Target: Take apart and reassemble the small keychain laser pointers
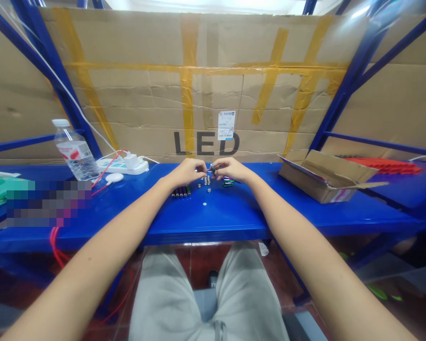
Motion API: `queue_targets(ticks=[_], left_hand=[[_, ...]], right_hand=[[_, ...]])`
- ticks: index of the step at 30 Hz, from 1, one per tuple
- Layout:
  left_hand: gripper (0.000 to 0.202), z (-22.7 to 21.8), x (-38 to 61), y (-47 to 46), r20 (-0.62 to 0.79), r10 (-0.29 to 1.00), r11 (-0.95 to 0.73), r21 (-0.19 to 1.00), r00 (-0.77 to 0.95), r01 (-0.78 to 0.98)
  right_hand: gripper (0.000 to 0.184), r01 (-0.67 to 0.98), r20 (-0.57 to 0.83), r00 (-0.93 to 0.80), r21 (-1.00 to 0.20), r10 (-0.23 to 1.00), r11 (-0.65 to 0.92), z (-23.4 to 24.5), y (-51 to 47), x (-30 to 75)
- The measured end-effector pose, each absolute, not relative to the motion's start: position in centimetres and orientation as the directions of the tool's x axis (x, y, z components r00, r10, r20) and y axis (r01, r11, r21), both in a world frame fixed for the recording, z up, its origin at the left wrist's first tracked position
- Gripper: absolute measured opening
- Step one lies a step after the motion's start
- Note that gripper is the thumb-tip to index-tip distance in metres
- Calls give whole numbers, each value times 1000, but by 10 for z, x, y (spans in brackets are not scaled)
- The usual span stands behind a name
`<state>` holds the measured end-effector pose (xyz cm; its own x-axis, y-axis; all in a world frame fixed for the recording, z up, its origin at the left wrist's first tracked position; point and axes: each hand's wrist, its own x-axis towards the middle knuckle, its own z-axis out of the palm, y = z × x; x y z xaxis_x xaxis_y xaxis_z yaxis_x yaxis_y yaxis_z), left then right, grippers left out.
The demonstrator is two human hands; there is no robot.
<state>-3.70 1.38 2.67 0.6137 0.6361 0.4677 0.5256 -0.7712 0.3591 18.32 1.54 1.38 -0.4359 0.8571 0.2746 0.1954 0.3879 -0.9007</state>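
Note:
Over the far middle of the blue table, my left hand [189,172] and my right hand [231,169] are close together with fingers curled. My right fingertips pinch a small dark piece with a shiny metal part [213,168]. The left fingers are closed near it, and whatever they hold is too small to make out. Small silvery metal parts [207,181] lie between the hands. A row of dark cylinders with shiny ends [181,192] sits below my left hand. Shiny green and purple loop-like pieces [228,182] lie beneath my right hand.
An open cardboard box [315,182] stands right, with red material [379,165] behind it. On the left are a water bottle [76,154], a white power strip [138,166] and red cables [57,244]. A small white disc [205,204] lies near the front edge. Cardboard [145,104] walls the back.

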Motion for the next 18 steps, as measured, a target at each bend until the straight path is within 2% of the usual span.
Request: queue_targets(ticks=[3,7,12,18], left_hand=[[5,29,-34,12,589,591,-803,359,552,476],[5,29,-29,9,672,519,-845,312,528,434],[9,25,-24,9,690,450,-885,262,567,384],[8,22,-22,9,708,444,-883,241,550,403]], right_hand=[[27,211,246,-462,-902,852,375,13,17,183],[25,223,230,-468,-904,853,365,12,17,183],[19,226,222,-466,-906,856,358,16,11,181],[17,208,234,-488,-905,841,372,18,7,179]])
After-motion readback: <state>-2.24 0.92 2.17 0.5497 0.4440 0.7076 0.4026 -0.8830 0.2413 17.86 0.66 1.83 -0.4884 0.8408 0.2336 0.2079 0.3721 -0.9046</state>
